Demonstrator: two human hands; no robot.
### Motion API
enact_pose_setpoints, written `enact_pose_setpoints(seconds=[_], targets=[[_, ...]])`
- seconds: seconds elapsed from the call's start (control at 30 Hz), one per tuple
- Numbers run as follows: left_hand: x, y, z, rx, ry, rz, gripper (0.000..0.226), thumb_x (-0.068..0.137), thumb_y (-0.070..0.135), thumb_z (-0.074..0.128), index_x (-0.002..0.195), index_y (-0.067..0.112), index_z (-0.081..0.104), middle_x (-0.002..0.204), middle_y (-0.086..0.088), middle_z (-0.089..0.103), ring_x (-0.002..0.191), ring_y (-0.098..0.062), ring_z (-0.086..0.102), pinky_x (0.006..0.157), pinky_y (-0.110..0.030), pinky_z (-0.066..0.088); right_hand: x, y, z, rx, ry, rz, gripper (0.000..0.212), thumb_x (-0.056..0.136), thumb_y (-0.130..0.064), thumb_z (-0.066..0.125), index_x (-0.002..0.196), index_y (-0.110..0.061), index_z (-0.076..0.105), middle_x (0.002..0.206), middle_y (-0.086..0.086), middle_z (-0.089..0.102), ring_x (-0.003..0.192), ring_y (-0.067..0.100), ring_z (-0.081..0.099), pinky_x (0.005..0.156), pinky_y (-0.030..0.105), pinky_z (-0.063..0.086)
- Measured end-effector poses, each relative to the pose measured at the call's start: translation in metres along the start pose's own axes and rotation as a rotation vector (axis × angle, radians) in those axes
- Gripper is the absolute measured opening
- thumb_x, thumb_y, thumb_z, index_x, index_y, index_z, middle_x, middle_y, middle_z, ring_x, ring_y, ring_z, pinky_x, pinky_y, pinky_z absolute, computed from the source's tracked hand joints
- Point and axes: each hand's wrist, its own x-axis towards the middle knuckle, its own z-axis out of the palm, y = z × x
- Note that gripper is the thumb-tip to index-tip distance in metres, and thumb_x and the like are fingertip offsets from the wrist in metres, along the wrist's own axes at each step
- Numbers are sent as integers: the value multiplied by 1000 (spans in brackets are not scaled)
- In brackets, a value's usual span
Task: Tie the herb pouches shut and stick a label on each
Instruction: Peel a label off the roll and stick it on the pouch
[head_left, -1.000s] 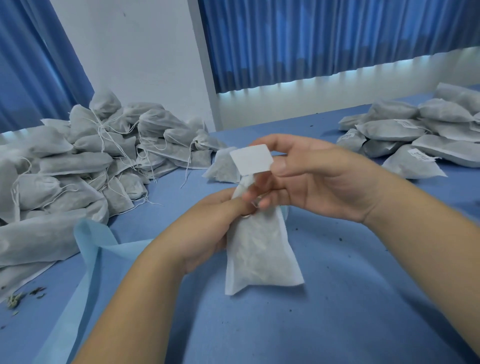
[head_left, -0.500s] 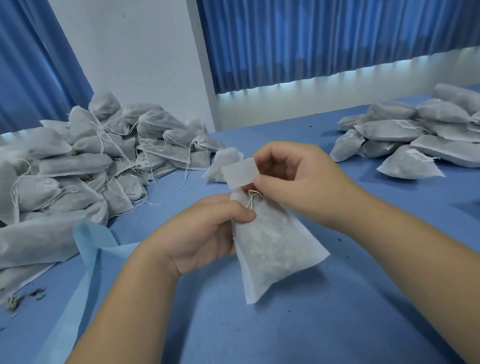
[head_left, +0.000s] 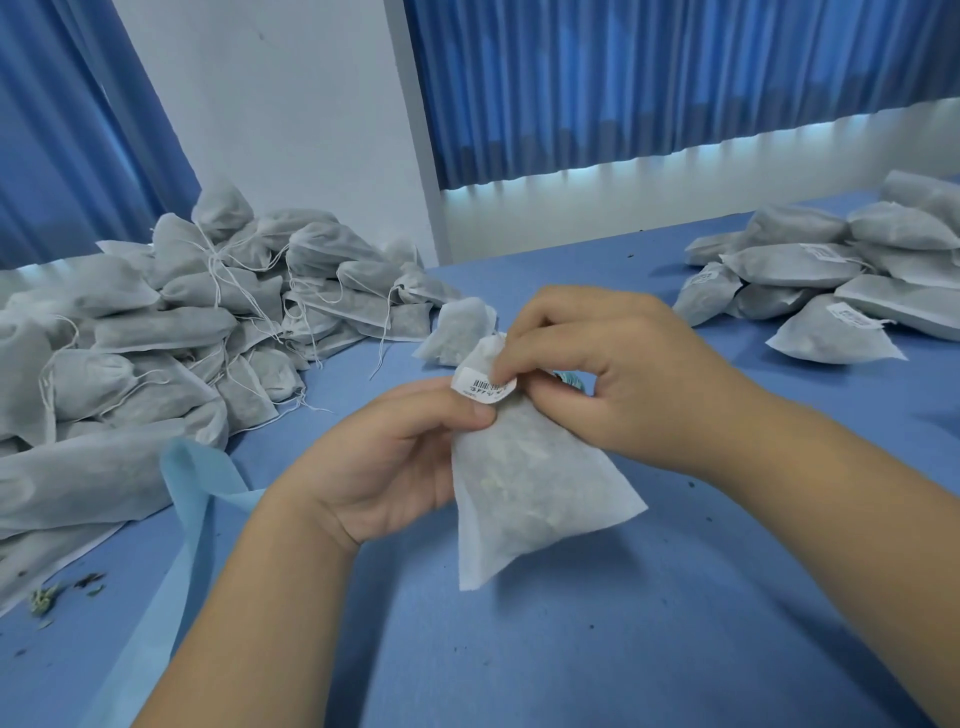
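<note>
In the middle of the frame, the left hand (head_left: 395, 467) is holding a white herb pouch (head_left: 535, 483) by its gathered neck, grip clenched around it. The right hand (head_left: 613, 374) is pinching a barcode label (head_left: 480, 387) at that neck, grip grasping the label. The pouch is hanging tilted over the blue tabletop (head_left: 675, 623). A pile of stringed pouches (head_left: 156, 332) is lying at left and labelled pouches (head_left: 831, 270) at upper right.

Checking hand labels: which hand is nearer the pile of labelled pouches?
Right. The right hand sits left of the labelled pile; the left hand is farther left.
</note>
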Motion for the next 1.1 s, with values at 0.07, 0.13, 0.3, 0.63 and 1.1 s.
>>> enact_pose_setpoints(seconds=[0.07,0.13,0.3,0.63,1.1], targets=[[1,-1,0,7,39,-3,29,76,4,53,94,6,75,94,-12,70,85,-21,70,70,-30,57,1,1,-2,-11,-68,-1,25,81,0,61,93,-14,78,91,2,68,82,22,65,71,39,51],[2,-2,-2,29,80,-11,27,73,4,54,93,5,73,93,-13,67,83,-22,68,69,-30,57,1,1,-4,-21,-126,1,24,83,-3,60,94,-15,78,93,3,68,85,22,65,74,38,50],[3,-4,-4,20,103,-46,28,71,5,50,86,5,73,85,-11,68,75,-21,68,64,-29,56,2,2,-8,-15,-233,35,24,91,-7,59,104,-17,77,104,4,67,95,21,59,80,22,40],[5,-2,1,-196,71,-23,32,69,7,38,99,7,50,80,-1,45,66,-17,61,58,-24,53,1,-3,-6,-96,-505,161,71,88,3,41,141,-45,43,150,-18,31,132,11,35,102,26,32],[18,-18,6,296,474,354,31,76,21,72,106,13,74,107,-13,74,103,-28,70,93,-43,54,-2,5,17,678,-60,741,32,75,-47,76,99,-30,65,95,-11,69,78,-4,63,69,15,50]])
